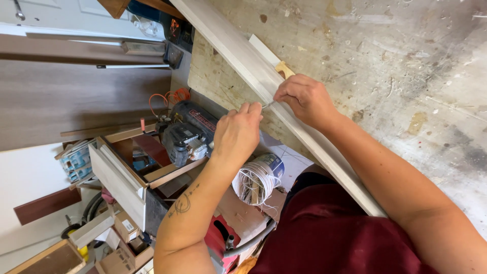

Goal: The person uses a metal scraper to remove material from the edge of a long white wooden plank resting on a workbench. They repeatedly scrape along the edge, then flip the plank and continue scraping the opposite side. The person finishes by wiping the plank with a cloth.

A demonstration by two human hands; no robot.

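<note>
A long white board point(324, 152) lies on edge across a stained workbench point(406, 76). Both hands meet at its upper edge. My left hand point(237, 133), on a tattooed forearm, pinches the end of a thin pale strip point(268, 105) that runs along the board's edge. My right hand point(304, 99) is closed on the same strip from the other side and rests against the board. A tan wooden piece point(284, 68) sticks out just beyond my right hand; I cannot tell whether the hand holds it.
Below the bench stand a bucket with coiled white strips point(258, 177), a dark power saw point(185, 134) with an orange cord point(170, 96), a red tool point(223, 238), wooden offcuts and cardboard boxes point(124, 228). Brown panels point(76, 96) lean at the left.
</note>
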